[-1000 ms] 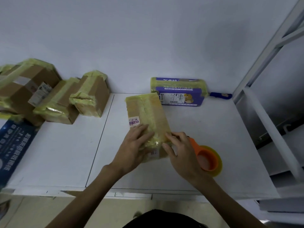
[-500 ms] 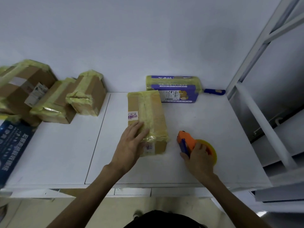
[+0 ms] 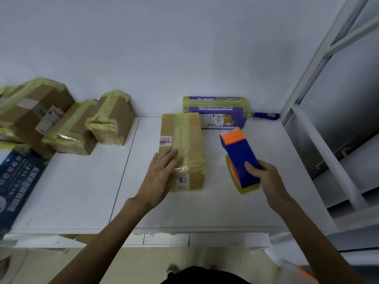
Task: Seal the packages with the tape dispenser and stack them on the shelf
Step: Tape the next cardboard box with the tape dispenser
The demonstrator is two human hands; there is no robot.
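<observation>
A long cardboard package [image 3: 185,138] wrapped in yellow tape lies in the middle of the white table [image 3: 78,187]. My left hand [image 3: 161,177] rests flat on its near left corner. To the right, my right hand [image 3: 264,179] grips the blue and orange tape dispenser [image 3: 240,158] with its yellow tape roll, lifted above the table beside the package. The dispenser does not touch the package.
A purple taped box [image 3: 219,115] stands against the back wall, a blue-handled tool [image 3: 266,116] beside it. Several taped cardboard boxes [image 3: 67,128] crowd the left side, with a dark blue printed box [image 3: 16,181] in front. A white metal shelf frame [image 3: 320,140] rises at right.
My right hand left the package, took hold of the tape dispenser on the table and lifted it upright. My left hand stayed on the package.
</observation>
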